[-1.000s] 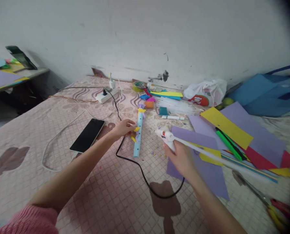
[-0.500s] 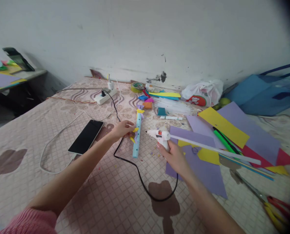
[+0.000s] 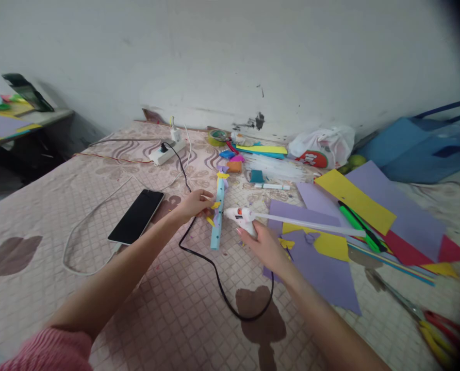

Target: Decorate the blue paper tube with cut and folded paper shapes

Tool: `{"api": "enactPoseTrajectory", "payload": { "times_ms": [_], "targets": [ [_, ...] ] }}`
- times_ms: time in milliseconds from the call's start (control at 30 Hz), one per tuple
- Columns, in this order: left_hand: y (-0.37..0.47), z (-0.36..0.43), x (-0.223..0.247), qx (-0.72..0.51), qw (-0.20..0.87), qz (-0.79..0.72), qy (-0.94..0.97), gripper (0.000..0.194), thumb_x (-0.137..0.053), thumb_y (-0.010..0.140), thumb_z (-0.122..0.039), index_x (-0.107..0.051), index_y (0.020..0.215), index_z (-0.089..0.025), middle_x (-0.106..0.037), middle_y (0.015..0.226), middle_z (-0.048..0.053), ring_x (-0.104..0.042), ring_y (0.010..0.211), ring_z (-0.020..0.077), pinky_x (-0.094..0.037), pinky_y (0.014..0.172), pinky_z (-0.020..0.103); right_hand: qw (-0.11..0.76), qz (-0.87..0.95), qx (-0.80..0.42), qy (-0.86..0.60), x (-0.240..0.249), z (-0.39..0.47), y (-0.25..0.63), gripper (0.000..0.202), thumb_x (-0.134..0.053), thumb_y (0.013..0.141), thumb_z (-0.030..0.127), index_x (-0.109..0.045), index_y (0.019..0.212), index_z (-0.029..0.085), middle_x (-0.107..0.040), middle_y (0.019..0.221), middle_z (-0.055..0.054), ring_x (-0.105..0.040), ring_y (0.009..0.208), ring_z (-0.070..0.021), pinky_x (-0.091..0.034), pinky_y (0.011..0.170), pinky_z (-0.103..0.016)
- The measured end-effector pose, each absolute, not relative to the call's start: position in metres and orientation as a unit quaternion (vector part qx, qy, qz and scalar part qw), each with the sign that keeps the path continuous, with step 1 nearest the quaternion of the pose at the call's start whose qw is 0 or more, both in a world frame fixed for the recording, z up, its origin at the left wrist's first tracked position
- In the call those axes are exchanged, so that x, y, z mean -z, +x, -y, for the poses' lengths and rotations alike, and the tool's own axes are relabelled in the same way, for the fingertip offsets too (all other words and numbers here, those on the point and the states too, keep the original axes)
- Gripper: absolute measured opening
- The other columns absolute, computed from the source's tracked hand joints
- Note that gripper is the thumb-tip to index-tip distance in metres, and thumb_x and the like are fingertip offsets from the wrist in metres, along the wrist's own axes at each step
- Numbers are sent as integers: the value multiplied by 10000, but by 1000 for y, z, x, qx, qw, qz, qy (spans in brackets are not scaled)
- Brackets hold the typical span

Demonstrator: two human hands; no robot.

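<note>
A light blue paper strip (image 3: 215, 237) with dark dots lies upright in my view, with small yellow and purple paper cut-outs (image 3: 223, 176) along it. My left hand (image 3: 195, 203) is closed at its left edge, fingertips by a yellow cut-out (image 3: 215, 205); the exact grip is partly hidden. My right hand (image 3: 264, 245) grips a white hot glue gun (image 3: 242, 217), its nozzle pointing left at the strip's right edge. Whether the tip touches is unclear. A long clear glue stick (image 3: 311, 223) sticks out behind the gun.
A black cable (image 3: 214, 265) loops below the hands. Left are a phone (image 3: 136, 216) and a power strip (image 3: 167, 153). To the right lie purple paper sheets (image 3: 326, 278), green cutter (image 3: 357, 224) and scissors (image 3: 415, 312). Tape (image 3: 217, 137) and a plastic bag (image 3: 323, 147) stand near the wall.
My right hand has moved left with the glue gun, bringing the nozzle up to the strip. The glue stick and cable loop shifted left too. My left hand has barely moved.
</note>
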State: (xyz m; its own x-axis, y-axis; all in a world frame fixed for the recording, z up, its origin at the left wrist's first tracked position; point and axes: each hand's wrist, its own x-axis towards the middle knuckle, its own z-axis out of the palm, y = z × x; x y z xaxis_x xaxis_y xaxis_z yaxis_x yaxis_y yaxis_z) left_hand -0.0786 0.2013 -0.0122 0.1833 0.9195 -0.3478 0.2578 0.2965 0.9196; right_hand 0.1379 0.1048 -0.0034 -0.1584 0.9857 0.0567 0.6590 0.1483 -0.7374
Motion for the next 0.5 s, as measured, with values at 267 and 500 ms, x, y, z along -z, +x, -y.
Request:
{"api": "enactPoseTrajectory", "payload": {
  "times_ms": [267,500],
  "targets": [
    [-76,-199,7,-284,567,-580,511,230,-658,786,-254,-552,958,-145,-624,675,9,-562,486,69,-285,416,169,466,510,-343,-636,18,-113,147,375,-516,818,560,-513,710,201,-491,542,39,-437,459,-119,-339,451,-245],
    [-77,-197,8,-280,571,-576,513,224,-653,799,-293,-545,928,-145,-637,678,20,-560,488,70,-300,425,168,605,368,-401,-581,3,-104,157,350,-598,775,535,-508,735,198,-480,583,49,-427,464,-95,-353,425,-225]
  ]
}}
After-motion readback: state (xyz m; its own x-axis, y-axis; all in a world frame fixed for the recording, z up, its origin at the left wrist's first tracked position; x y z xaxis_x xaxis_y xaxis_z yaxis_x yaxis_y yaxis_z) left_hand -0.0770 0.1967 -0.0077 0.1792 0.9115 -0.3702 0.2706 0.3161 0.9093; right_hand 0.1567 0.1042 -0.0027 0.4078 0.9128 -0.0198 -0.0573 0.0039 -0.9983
